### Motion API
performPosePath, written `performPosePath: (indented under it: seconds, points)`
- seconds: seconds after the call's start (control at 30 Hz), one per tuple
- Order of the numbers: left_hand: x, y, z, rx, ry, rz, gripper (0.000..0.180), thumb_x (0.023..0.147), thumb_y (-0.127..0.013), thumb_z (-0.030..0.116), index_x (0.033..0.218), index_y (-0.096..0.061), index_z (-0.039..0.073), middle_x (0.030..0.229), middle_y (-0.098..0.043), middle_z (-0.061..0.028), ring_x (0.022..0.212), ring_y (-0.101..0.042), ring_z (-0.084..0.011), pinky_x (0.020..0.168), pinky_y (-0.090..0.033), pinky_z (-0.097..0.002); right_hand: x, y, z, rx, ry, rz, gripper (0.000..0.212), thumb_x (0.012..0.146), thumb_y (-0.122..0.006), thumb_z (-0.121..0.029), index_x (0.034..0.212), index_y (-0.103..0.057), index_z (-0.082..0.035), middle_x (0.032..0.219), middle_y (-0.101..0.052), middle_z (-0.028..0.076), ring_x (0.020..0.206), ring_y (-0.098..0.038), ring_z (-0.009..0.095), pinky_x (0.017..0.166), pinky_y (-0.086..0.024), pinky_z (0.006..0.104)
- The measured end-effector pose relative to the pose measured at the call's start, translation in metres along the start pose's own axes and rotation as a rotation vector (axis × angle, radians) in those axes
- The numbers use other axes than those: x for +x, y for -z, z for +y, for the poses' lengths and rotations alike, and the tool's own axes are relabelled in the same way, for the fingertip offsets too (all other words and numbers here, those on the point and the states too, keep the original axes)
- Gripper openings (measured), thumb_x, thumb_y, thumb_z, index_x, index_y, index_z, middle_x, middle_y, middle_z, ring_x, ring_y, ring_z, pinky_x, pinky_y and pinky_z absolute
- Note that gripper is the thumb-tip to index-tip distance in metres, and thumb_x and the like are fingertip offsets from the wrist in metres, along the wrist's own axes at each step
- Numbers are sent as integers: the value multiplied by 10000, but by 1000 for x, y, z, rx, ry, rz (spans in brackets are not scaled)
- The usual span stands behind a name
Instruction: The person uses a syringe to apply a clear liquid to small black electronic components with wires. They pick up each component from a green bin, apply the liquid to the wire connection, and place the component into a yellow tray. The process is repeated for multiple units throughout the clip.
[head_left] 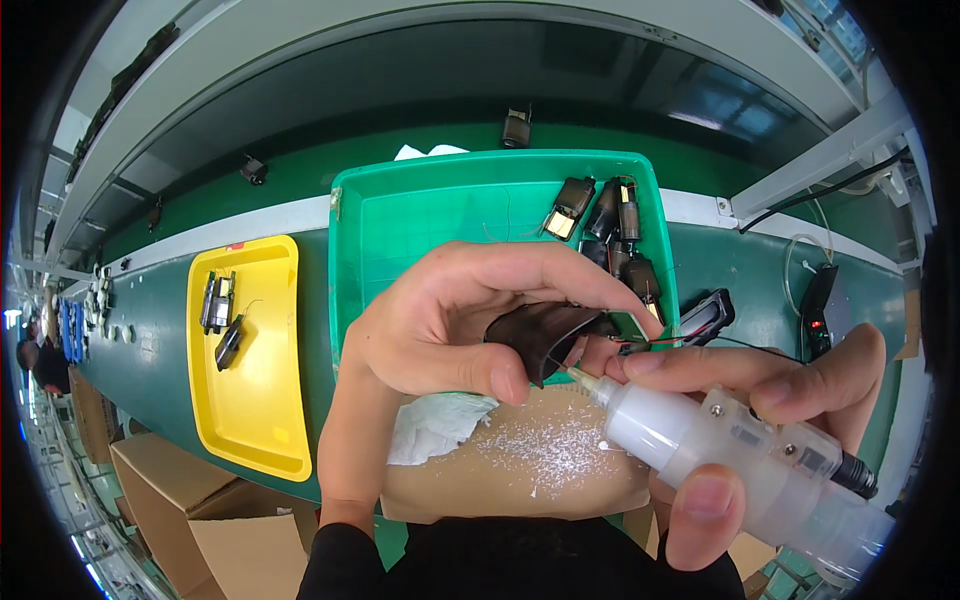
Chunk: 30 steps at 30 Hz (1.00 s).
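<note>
My left hand (pixel 425 325) is closed around a dark brown, curved plastic shell (pixel 540 335), thumb in front and fingers arched over the back. A small green circuit board (pixel 628 326) sits at the shell's right end by my fingertips, with thin red and black wires running off to the right. My right hand (pixel 770 390) grips a translucent white dispensing bottle (pixel 680 430) with a narrow nozzle. The nozzle tip is at the shell's lower right edge; whether it touches cannot be told. Inside the shell, most is hidden.
Behind my hands a green tray (pixel 400 190) holds several dark small devices (pixel 570 207). A yellow tray (pixel 300 380) with dark parts lies to the left. White crumbs and a crumpled tissue (pixel 440 425) lie on brown cardboard (pixel 450 495) below. A black device with a red light (pixel 817 315) stands right.
</note>
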<state>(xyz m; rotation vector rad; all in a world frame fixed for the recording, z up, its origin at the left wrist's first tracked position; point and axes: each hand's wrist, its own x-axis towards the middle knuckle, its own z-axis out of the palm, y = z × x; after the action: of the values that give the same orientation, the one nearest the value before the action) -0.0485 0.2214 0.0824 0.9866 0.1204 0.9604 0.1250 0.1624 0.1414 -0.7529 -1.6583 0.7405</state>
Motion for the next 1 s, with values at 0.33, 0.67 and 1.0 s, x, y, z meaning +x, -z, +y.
performPosePath:
  seconds: [0.33, 0.67, 1.0]
  points:
    - [2, -1, 1, 1, -7, -16, 670, 699, -741, 407, 1030, -522, -133, 964, -598, -226, 821, -555, -251, 729, -426, -351, -2, -5, -4, 21, -43, 85, 461, 782, -597, -217, 908, -211, 2, 836, -587, 285, 677, -649, 287, 630, -567, 321]
    - [2, 1, -1, -6, -40, -17, 646, 692, -749, 381, 1032, -526, -121, 964, -598, -227, 833, -554, -253, 735, -426, -353, -1, 0, -1, -2, -34, 57, 487, 782, -611, -251, 905, -216, 5, 840, -587, 279, 695, -648, 289, 646, -562, 324]
    - [-61, 16, 71, 1319, 129, 300, 421, 816, -614, 241, 1147, -535, -6, 1018, -534, -131, 894, -514, -212, 794, -406, -291, -2, 2, -15, -123, -96, 377, 440, 837, -491, -372, 983, -264, -24, 866, -554, 278, 795, -568, 339, 729, -516, 468]
